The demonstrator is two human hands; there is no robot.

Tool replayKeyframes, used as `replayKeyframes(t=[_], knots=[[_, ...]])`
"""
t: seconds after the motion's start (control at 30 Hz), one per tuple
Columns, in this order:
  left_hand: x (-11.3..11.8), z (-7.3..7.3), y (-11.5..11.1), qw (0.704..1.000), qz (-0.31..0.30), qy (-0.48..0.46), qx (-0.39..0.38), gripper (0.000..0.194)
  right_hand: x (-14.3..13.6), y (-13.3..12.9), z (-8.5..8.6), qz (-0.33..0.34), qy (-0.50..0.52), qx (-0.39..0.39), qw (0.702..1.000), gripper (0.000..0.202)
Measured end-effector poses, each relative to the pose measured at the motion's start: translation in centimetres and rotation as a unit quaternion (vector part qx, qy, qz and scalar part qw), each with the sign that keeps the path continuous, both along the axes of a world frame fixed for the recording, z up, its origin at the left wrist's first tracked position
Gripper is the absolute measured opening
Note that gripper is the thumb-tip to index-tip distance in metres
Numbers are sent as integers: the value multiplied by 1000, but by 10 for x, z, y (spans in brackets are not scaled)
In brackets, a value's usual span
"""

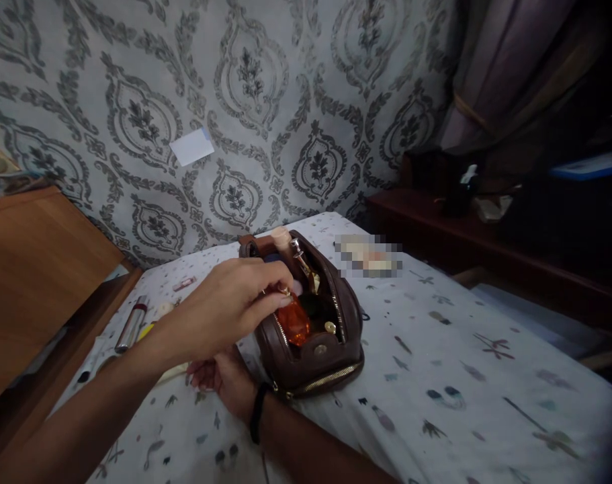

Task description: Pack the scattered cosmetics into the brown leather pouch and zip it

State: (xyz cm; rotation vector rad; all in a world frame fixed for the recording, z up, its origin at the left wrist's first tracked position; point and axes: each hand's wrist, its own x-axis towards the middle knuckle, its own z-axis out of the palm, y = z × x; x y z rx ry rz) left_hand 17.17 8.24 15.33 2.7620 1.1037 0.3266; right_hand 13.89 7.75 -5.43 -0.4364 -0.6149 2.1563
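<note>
A brown leather bag (316,366) lies unzipped on the bed, its mouth facing up. My left hand (240,296) reaches over the opening, thumb and fingers pinched on the top of a faceted orange bottle (294,323) that is partly inside. A slim bottle with a silver cap (298,252) and a pale pink item (281,236) stick out of the bag behind it. Below my left forearm, my right hand (217,376), with a black band on its wrist, has curled fingers near a pale yellow item (172,373). Whatever those fingers hold, if anything, is hidden.
Left on the patterned sheet (416,376) lie a silver tube (132,326), a white tube (91,356) and a small pink item (185,283). A blurred-out object (369,255) is beyond the bag. A wooden panel (48,269) flanks the left; dark red furniture (426,222) stands right.
</note>
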Motion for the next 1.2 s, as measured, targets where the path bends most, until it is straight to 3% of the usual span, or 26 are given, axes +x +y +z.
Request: replayKeyframes(t=[0.27, 0.4, 0.83, 1.2], knots=[[9, -4, 16, 988, -89, 126, -32, 10, 6, -1, 4, 4, -3, -5, 1000, 42], [14, -6, 22, 978, -106, 170, -55, 12, 7, -1, 5, 7, -2, -12, 1000, 47], [34, -23, 32, 950, -142, 273, -52, 16, 3, 1, 2, 7, -15, -22, 1000, 37], [32, -26, 25, 956, -150, 248, -36, 21, -1, -1, 1, 6, -27, -32, 999, 28]])
